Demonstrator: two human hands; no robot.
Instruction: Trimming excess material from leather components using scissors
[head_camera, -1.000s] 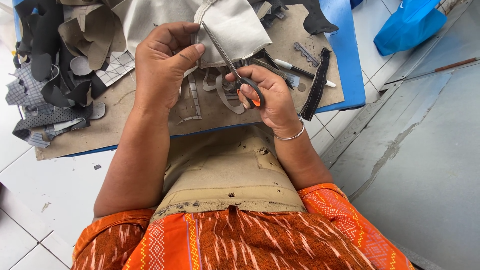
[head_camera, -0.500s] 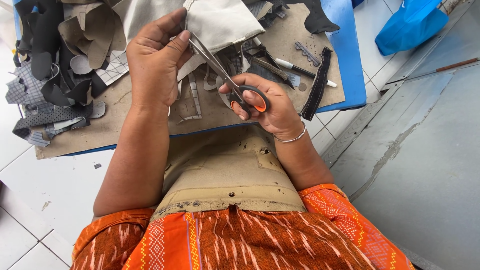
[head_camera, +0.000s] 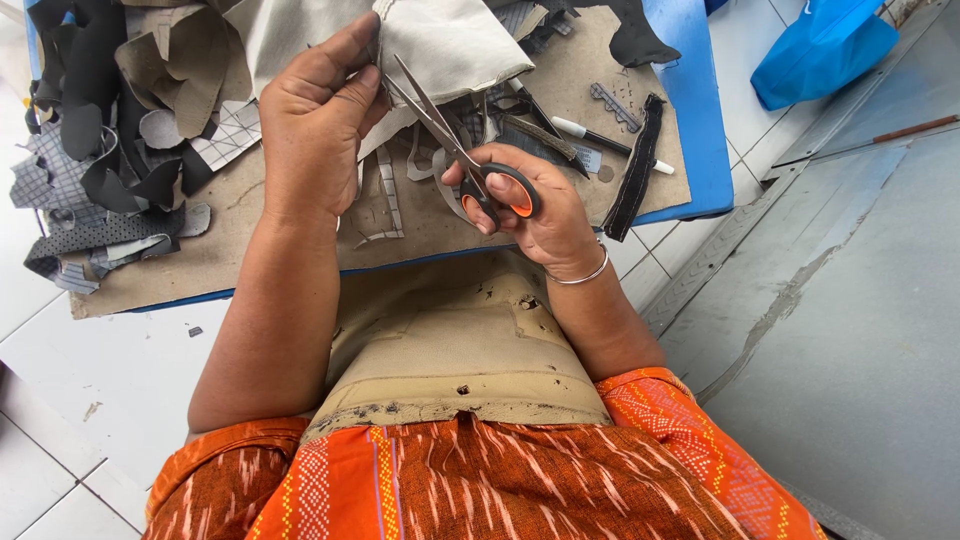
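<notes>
1. Beige fabric (head_camera: 450, 45), a thick canvas-like piece, is pinched at its lower left edge between the thumb and fingers of the left hand (head_camera: 315, 115), held up over a low work board.
2. The right hand (head_camera: 535, 215) has its fingers through the black and orange loops of a pair of scissors (head_camera: 455, 150); the grip is closed around the handles.
3. The scissor blades stand slightly apart and point up and to the left, with their tips at the fabric edge, just beside the left thumb.
4. Compared with half a second ago, the blades have narrowed and the left hand sits a little lower against the fabric; the right hand has hardly shifted.
5. The board is a brown cardboard sheet (head_camera: 250, 250) lying on a blue panel (head_camera: 700, 120), which rests on a white tiled floor.
6. On the left of the cardboard lies a heap of black, grey and tan offcuts (head_camera: 110, 150), some perforated, some with a grid pattern.
7. To the right of the scissors lie a white marker pen (head_camera: 610, 145) and a long black strip (head_camera: 640, 165), close together.
8. A blue plastic bag (head_camera: 825, 50) sits at the upper right, well apart from the hands; any print on it is too small to tell.
9. An orange patterned garment fills the bottom of the view.
</notes>
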